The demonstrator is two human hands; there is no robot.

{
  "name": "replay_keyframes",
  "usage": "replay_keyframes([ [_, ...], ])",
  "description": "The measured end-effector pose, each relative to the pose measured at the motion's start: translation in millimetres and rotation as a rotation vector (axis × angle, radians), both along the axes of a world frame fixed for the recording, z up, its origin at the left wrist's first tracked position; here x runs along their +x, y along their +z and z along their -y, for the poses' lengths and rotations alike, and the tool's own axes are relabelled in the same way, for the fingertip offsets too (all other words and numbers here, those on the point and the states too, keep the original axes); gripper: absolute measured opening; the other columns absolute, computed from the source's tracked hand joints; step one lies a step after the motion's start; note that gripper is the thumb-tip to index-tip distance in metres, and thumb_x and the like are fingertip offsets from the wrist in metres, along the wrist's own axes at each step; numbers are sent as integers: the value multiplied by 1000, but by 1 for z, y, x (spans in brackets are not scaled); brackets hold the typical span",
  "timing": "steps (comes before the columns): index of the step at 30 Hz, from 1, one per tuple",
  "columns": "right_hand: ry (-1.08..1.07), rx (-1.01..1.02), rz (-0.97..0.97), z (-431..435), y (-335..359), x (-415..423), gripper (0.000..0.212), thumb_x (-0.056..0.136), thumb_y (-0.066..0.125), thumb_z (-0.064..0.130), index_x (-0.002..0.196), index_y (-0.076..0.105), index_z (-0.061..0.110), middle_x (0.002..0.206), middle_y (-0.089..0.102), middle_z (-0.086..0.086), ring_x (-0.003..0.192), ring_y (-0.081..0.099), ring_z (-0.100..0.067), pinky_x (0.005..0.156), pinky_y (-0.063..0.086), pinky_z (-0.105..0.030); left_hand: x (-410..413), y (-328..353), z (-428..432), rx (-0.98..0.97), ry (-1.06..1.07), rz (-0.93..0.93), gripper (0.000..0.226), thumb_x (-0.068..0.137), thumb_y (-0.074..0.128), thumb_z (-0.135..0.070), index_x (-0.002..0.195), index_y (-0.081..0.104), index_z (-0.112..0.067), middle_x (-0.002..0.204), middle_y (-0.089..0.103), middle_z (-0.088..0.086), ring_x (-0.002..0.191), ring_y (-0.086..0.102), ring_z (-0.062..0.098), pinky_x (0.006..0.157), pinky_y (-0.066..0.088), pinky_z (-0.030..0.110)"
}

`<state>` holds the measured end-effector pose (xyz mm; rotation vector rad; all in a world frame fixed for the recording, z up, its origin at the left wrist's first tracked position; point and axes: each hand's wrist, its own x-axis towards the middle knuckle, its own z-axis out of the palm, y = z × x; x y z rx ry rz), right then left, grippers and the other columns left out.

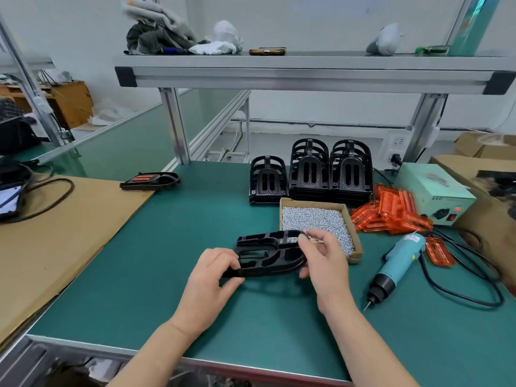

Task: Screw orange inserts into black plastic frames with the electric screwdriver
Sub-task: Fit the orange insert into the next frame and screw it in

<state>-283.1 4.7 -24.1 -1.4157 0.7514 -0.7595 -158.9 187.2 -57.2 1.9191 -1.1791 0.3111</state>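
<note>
A black plastic frame (268, 255) is held just above the green mat, in front of me. My left hand (215, 277) grips its near left end between thumb and fingers. My right hand (324, 261) holds the frame's right end with the thumb underneath, and its fingertips pinch something small and shiny, probably screws. The teal electric screwdriver (393, 266) lies on the mat to the right, bit pointing toward me. Orange inserts (391, 213) are heaped behind it. Stacks of black frames (310, 171) stand at the back.
A cardboard tray of silver screws (315, 219) sits right behind the held frame. A pale green power box (432, 194) and black cables (460, 277) occupy the right. A finished frame with an orange insert (150, 181) lies by the cardboard sheet (55, 233) on the left.
</note>
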Motion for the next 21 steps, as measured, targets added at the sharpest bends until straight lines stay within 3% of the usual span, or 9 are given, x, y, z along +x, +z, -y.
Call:
replay_keyframes([
  [2,-6,-68,-34,0,-4,-1,13,94,67,25,102,65,35,61,57,16,44,53,-9,49,46,-21,0,-2,-1,5,-18,11,31,71,84,-4,85,59,-17,106,58,-18,104,52,7,88,41,15],
  [5,4,-113,-65,-3,-5,-3,20,94,65,19,101,66,37,65,63,18,52,60,-10,49,49,-21,-2,-1,-1,17,-42,17,25,73,79,-27,81,57,-19,110,57,-18,110,50,7,92,42,25],
  [8,21,-124,-100,-5,-7,-6,26,94,62,14,100,64,38,76,69,11,64,72,-16,63,55,-32,-4,3,0,75,-45,-14,38,69,76,-51,82,58,-21,116,56,-15,115,48,8,98,41,35],
  [12,38,-132,-145,-5,-9,-10,27,92,57,11,98,63,37,86,69,3,63,72,-14,65,46,-28,-6,6,0,145,-39,-120,59,60,79,-63,103,52,-32,140,41,-11,134,36,12,109,33,36],
  [16,90,-113,-236,-3,-7,-15,28,93,51,9,93,62,35,87,71,8,61,72,-14,70,52,-33,-4,6,-2,277,-67,-272,100,56,78,-70,134,17,-65,161,7,-21,149,8,5,118,19,32],
  [19,163,-248,-449,2,-6,-18,21,93,49,15,100,55,33,93,70,8,76,73,-16,84,54,-39,-1,4,0,362,-90,-274,115,55,76,-73,137,-4,-71,148,11,-38,151,10,13,124,17,42],
  [21,196,-408,-613,4,-3,-21,16,93,50,22,106,52,31,96,67,7,90,66,-22,81,49,-37,0,4,1,370,-103,-289,120,53,79,-72,138,-6,-71,141,15,-43,148,20,13,122,21,43],
])
